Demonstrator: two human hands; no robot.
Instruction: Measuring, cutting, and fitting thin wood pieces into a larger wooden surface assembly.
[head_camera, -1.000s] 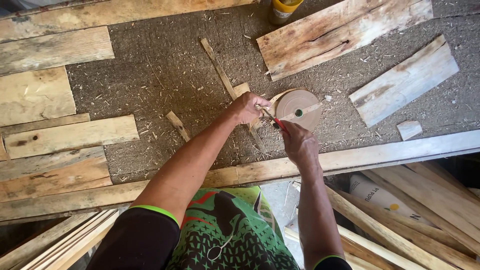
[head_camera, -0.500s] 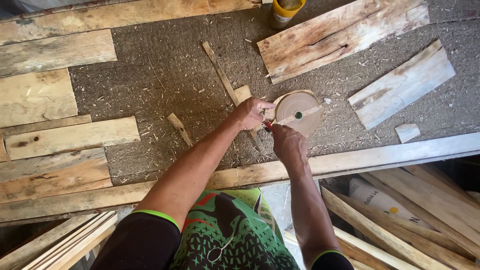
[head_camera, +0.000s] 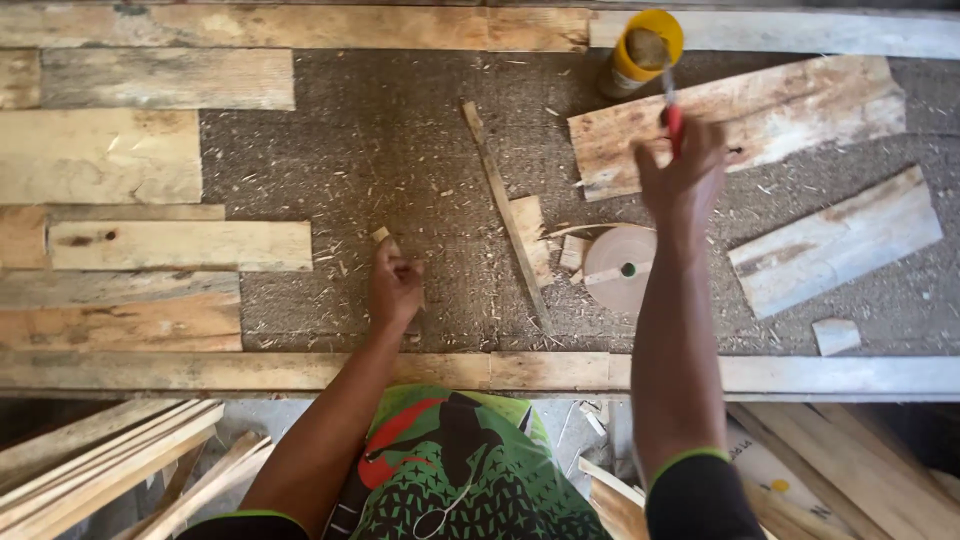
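Observation:
My right hand is stretched far forward, gripping a thin red-handled tool whose tip points toward a yellow can at the back of the bench. My left hand rests on the bench surface with its fingers curled around a small wood stick. Between the two arms lies a roll of tan edge tape, flat on the bench, with a loose strip end across it. Small wood offcuts sit just left of the roll.
A long thin wood strip runs diagonally across the sawdust-covered bench. Rough planks lie at the right, another board below them. Stacked boards fill the left. A small block sits near the front rail.
Both hands left the tape roll. My right hand swung forward toward the yellow can with the red-handled tool; my left hand moved left onto a small stick.

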